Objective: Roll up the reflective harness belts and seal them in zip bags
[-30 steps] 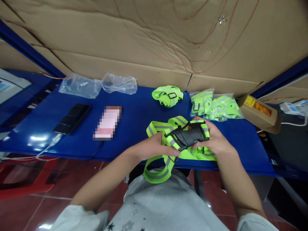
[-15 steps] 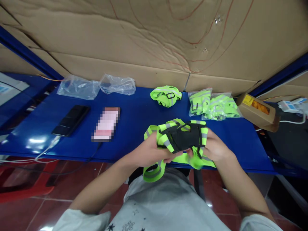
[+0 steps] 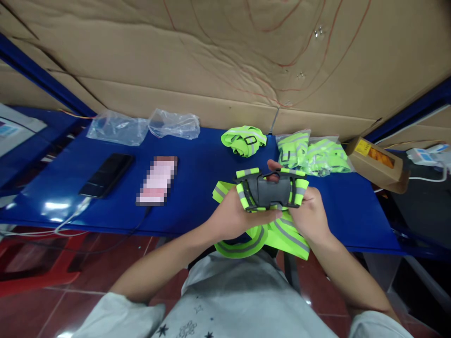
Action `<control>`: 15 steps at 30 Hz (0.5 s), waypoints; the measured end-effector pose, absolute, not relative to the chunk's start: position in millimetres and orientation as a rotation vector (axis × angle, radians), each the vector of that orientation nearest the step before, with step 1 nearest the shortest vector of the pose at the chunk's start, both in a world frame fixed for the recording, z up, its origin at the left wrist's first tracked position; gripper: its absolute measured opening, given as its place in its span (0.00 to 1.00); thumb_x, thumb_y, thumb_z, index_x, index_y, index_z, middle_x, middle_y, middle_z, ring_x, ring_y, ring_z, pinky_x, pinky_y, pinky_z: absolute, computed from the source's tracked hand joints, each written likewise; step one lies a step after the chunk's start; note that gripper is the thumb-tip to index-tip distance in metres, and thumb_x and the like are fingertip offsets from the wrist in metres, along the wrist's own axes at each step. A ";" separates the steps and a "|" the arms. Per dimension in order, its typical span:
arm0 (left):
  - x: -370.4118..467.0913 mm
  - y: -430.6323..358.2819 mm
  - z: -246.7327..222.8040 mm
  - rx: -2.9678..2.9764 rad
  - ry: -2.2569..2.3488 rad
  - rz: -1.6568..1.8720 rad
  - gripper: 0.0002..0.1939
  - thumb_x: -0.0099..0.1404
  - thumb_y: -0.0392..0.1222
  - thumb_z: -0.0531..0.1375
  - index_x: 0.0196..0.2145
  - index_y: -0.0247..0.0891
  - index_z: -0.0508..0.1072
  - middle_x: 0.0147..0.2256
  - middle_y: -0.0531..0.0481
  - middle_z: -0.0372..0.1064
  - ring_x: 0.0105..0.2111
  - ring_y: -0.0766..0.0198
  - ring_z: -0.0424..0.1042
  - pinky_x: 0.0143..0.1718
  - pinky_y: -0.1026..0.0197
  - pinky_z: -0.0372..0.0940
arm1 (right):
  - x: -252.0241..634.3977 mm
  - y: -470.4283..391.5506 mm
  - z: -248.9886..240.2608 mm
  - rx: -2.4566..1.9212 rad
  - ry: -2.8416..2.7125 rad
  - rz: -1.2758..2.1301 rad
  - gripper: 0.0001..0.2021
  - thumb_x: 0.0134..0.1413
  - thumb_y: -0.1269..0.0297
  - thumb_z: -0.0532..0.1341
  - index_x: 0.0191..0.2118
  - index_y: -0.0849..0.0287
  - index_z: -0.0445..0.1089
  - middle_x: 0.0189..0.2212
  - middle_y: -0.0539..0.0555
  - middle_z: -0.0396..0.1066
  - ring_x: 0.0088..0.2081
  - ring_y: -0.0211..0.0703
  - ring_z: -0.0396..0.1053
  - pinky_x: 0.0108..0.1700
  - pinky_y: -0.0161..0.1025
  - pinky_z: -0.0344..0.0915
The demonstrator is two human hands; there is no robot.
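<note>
Between my hands is a lime-yellow reflective belt (image 3: 246,246) with grey stripes, its loops hanging over the table's front edge. Its large black side-release buckle (image 3: 273,191) faces up, the two halves together. My left hand (image 3: 232,213) grips the belt and buckle from the left, thumb along the buckle's lower edge and a fingertip showing above it. My right hand (image 3: 310,213) is closed on the webbing at the buckle's right end; some of its fingers are hidden behind the strap.
Beyond my hands lie a rolled reflective belt (image 3: 244,141) and bagged belts (image 3: 326,156). Clear plastic bags (image 3: 118,129), a black phone (image 3: 106,175) on a cable and a blurred pink-screened device (image 3: 158,180) are at left. A cardboard box (image 3: 377,164) stands right, before a cardboard wall (image 3: 225,51).
The buckle has turned from tilted to nearly level, facing up. My left hand has shifted right, its thumb now along the buckle. The hanging strap loops have swung into a different shape.
</note>
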State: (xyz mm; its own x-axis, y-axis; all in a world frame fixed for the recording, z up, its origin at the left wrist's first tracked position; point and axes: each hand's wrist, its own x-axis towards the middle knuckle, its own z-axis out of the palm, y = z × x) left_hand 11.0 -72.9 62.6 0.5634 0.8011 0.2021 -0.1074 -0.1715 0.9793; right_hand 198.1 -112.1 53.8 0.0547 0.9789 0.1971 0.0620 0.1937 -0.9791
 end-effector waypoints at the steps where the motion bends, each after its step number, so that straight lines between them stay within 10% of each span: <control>1: 12.4 -70.7 58.4 1.514 0.644 0.938 0.20 0.60 0.41 0.73 0.49 0.37 0.81 0.50 0.44 0.82 0.50 0.52 0.82 0.56 0.52 0.76 | 200.2 -110.3 55.0 -1.147 -1.361 0.948 0.06 0.57 0.59 0.73 0.40 0.50 0.85 0.45 0.52 0.84 0.57 0.56 0.77 0.61 0.49 0.73; 8: 11.1 -46.1 45.6 1.477 0.714 0.978 0.23 0.53 0.47 0.77 0.45 0.37 0.82 0.48 0.42 0.82 0.54 0.44 0.79 0.60 0.44 0.72 | 228.7 -88.0 74.6 -0.958 -1.644 1.320 0.35 0.51 0.39 0.74 0.61 0.52 0.77 0.57 0.59 0.78 0.63 0.60 0.73 0.67 0.54 0.68; 15: 23.5 -37.2 66.9 1.147 0.535 0.898 0.30 0.52 0.43 0.79 0.53 0.41 0.79 0.55 0.46 0.79 0.56 0.49 0.78 0.58 0.50 0.73 | 221.8 -62.7 115.9 -1.107 -1.713 1.023 0.14 0.56 0.56 0.75 0.48 0.49 0.84 0.47 0.50 0.83 0.52 0.54 0.80 0.60 0.49 0.76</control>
State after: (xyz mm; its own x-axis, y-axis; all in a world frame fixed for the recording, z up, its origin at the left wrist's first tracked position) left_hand 23.5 -37.2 66.9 0.5547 0.8287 0.0746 -0.3284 0.1356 0.9348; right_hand 221.8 -62.7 115.9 -0.2636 0.9416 0.2097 0.2618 0.2791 -0.9239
